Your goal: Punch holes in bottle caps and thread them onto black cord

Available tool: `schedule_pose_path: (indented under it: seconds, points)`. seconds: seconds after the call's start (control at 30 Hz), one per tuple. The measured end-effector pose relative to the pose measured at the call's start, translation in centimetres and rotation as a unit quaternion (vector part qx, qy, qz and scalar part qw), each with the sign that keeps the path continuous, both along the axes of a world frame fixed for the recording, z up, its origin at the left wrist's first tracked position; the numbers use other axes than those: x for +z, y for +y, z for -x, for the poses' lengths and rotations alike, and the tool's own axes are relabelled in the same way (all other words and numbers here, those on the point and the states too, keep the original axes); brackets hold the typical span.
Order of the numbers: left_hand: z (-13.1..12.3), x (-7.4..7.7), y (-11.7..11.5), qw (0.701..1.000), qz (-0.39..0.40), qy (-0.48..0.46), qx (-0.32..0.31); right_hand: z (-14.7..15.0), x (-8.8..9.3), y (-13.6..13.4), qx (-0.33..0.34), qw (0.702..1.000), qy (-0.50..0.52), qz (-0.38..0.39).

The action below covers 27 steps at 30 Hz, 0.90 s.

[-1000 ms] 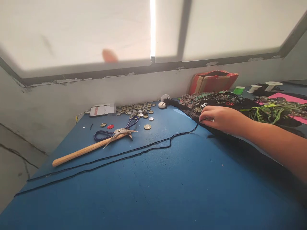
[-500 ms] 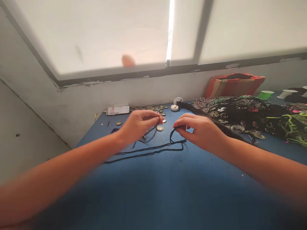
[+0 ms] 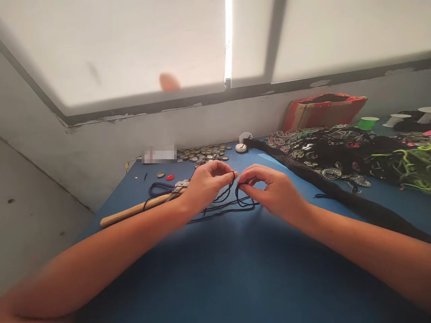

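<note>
The blk cord [image 3: 236, 195] is up btwn the hands, slack drooping in loops onto the table [image 3: 235, 269], well in from the far edge. L hand [image 3: 207, 183] has thumb + fingertips pinched on one bit; R hand [image 3: 276, 187] pinches another, tips just beside the L's; can't tell if it's all one length. Prob best: light but firm pinch each side, work right at the tips where it's easy to see, & pull evenly so neither side slips. Slack shd be open & untwisted, else it may snag, esp. w/ a strand lying over the wooden stick [image 3: 131, 213] twd the L edge, by the scissors [image 3: 160, 189]; worth freeing that first. Bottle caps [image 3: 202, 153] spread along the far edge nr its L corner, so loops are better off them too. On the R, a long black bundle [image 3: 313, 177] slants from a white round piece [image 3: 241, 148] nr the far edge twd the R side, tangled cords [image 3: 411, 166] beyond; same colour as the bundle, so a stray strand wd be hard to sort.
</note>
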<state>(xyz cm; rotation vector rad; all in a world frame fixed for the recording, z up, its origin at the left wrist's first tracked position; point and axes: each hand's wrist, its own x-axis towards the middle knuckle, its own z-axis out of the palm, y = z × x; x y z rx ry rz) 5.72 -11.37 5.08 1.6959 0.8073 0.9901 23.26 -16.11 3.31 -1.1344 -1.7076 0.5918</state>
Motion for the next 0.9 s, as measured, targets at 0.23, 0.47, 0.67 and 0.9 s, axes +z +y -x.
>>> schedule_pose_path:
  seconds: [0.23,0.47,0.67,0.9]
  points:
    - [0.4,0.6,-0.1,1.000,0.022,-0.014,-0.011,-0.3,-0.2,0.1,0.163,0.957,0.152,0.188]
    - [0.9,1.1,0.3,0.995,0.077,-0.041,-0.051,-0.2,-0.3,0.4,0.243,0.915,0.206,0.249]
    - [1.5,1.7,1.1,0.982,0.143,-0.072,-0.100,-0.3,-0.7,0.2,0.218,0.918,0.217,0.249]
    - [2.2,2.0,2.3,0.956,0.252,-0.110,-0.105,-0.4,-0.4,0.2,0.167,0.923,0.250,0.240]
